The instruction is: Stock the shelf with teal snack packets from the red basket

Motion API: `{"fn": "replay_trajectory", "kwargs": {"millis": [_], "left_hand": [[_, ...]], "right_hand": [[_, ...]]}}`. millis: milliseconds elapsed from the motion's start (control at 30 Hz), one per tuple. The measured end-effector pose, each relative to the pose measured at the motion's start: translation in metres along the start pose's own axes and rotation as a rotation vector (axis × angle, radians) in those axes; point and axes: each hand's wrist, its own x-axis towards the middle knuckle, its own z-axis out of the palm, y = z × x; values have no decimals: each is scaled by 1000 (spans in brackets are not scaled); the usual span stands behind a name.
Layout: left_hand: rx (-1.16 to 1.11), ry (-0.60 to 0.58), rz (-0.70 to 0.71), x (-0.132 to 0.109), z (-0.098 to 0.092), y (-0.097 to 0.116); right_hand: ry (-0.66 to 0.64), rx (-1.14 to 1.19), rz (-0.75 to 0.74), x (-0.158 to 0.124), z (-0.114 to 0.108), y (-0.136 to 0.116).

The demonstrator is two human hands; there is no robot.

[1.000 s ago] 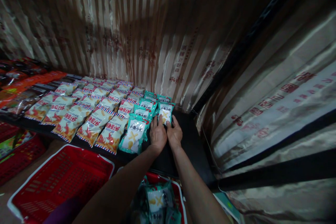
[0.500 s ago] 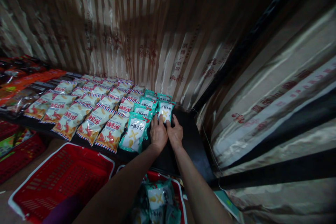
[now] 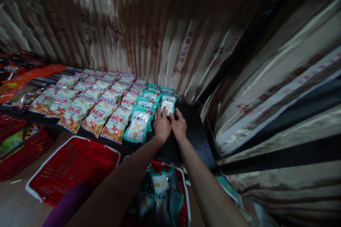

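Note:
Both my hands rest at the near end of a teal-and-white snack bag (image 3: 168, 101) lying at the right end of the display. My left hand (image 3: 162, 127) touches its lower left edge with fingers stretched forward. From the other side, my right hand (image 3: 179, 126) reaches its lower right corner, fingers spread. The fingers are not wrapped round the bag. Left of it runs a row of matching teal bags, the nearest one (image 3: 137, 125) in front. Beyond that row lie several rows of white-and-orange snack bags (image 3: 98, 115) with striped edges.
The bags lie on a black shelf (image 3: 195, 136). Below stand a red basket (image 3: 77, 165) with a white rim and another red basket (image 3: 186, 191) holding teal bags. Orange and dark packages (image 3: 23, 81) lie far left. A striped curtain (image 3: 149, 35) hangs behind; a dark post (image 3: 221, 81) rises at right.
The view has shifted slightly, so the shelf and baskets sit a little higher in the picture. Both my hands remain at the near end of the same teal snack bag.

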Motion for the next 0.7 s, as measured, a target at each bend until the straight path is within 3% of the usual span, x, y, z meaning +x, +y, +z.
{"fn": "replay_trajectory", "kwargs": {"millis": [133, 233, 367, 533, 700], "left_hand": [[-6, -9, -3, -2, -4, 0], [-17, -45, 76, -9, -9, 0], [-45, -71, 105, -28, -25, 5], [-146, -67, 183, -61, -62, 10], [-230, -42, 224, -115, -100, -4]], "right_hand": [[65, 30, -30, -8, -6, -1], [80, 64, -55, -19, -13, -3], [83, 116, -105, -43, -23, -10], [3, 214, -150, -92, -38, -30], [-55, 324, -130, -163, -46, -48]]}}
